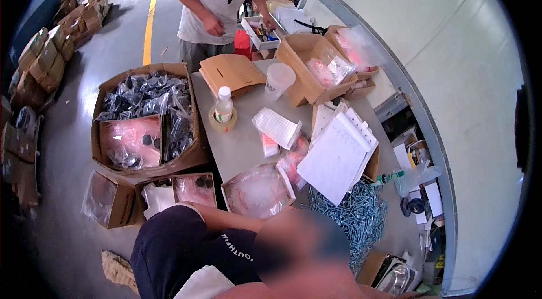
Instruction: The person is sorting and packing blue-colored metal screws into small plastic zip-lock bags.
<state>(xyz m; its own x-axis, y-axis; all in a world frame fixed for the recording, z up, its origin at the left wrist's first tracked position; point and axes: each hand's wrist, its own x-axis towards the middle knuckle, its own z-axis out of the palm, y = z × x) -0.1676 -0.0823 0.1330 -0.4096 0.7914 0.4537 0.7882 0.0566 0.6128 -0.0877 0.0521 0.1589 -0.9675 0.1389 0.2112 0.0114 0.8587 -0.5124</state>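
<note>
At the lower edge, a dark short sleeve (169, 242) with white lettering and a bare arm (231, 221) lead right into a round blurred patch (302, 245). More bare skin (316, 287) shows below it. The blur hides any fingers, so what my left hand and my right hand hold cannot be made out. Just beyond the arm sits an open box of clear plastic bags (259, 189). To the right of the blur lies a heap of bluish metal screws (350, 220). White papers (339, 155) lie just above that heap.
A co-worker (217, 5) in a white shirt stands across the table (231, 152). The table holds a bottle (224, 107) by a tape roll (222, 124), a plastic cup (279, 80), flat cardboard (231, 73) and a carton (310, 67). Left stands a large carton of black bags (147, 96).
</note>
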